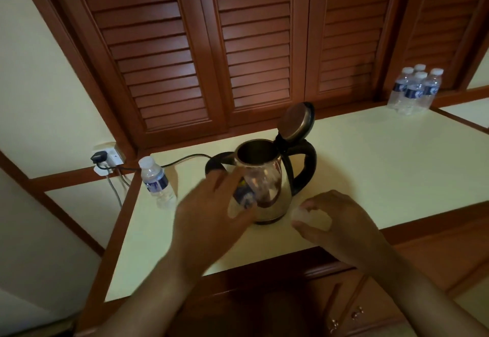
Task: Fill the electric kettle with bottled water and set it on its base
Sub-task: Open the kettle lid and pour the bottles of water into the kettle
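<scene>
A steel electric kettle point(270, 178) with a black handle stands on the cream counter point(370, 156), its lid point(295, 121) tipped up and open. Its black base point(215, 163) lies just behind it to the left, with a cord running to the wall socket point(105, 159). My left hand point(209, 209) grips a clear water bottle with a blue label point(244, 196), blurred, right in front of the kettle's body. To the right of the kettle, my right hand point(341, 220) rests near the counter and pinches a white bottle cap point(308, 215).
Near the counter's left edge stands a capped water bottle point(156, 180). Several more bottles point(415, 90) are grouped at the back right corner. Louvred wooden doors point(251, 45) rise behind the counter. Wooden drawers with small knobs point(354, 315) are below the front edge.
</scene>
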A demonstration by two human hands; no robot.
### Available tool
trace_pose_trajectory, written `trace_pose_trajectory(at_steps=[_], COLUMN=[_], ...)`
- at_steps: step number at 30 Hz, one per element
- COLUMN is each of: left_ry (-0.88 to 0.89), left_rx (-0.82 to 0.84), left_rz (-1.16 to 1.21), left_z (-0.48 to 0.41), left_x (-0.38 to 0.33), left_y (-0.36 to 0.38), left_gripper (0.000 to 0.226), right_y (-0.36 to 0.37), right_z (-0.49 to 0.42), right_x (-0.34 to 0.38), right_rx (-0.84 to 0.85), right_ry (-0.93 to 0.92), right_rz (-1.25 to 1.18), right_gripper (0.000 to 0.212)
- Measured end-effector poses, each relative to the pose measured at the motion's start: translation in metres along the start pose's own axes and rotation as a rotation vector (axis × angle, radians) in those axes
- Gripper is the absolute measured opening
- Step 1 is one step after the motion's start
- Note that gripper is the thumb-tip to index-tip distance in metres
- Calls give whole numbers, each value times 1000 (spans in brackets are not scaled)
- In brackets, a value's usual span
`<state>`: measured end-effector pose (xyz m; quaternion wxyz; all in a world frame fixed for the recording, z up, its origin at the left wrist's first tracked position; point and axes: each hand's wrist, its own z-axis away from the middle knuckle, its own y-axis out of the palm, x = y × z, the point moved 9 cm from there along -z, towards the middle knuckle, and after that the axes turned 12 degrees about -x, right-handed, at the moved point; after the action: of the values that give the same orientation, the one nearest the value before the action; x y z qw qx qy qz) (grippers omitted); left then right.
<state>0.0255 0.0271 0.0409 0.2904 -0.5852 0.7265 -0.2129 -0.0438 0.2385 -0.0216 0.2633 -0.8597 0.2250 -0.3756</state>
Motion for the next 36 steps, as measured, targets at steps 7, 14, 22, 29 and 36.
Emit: trace_pose_trajectory(at_steps=[7,14,22,29,36], left_ry=[9,8,30,-86,-256], left_rx=[149,283,317,459,659], left_rz=[213,365,687,879,1010], left_z=[27,6,-46,-113,-164], left_x=[-36,-102,-175,-251,-323], left_y=[50,99,137,203,267], left_gripper=[67,68,54,48,37], right_y=[-40,-106,-173,-237,-293], right_z=[-3,3,-19,-76,-119], right_x=[0,-39,-92,-174,-254], right_rx=[71,-66,-200,-132,-30], right_ry=[-66,140,127,-24,-49], right_rz=[35,-114,-320,-389,-325], right_gripper=[50,44,38,41,45])
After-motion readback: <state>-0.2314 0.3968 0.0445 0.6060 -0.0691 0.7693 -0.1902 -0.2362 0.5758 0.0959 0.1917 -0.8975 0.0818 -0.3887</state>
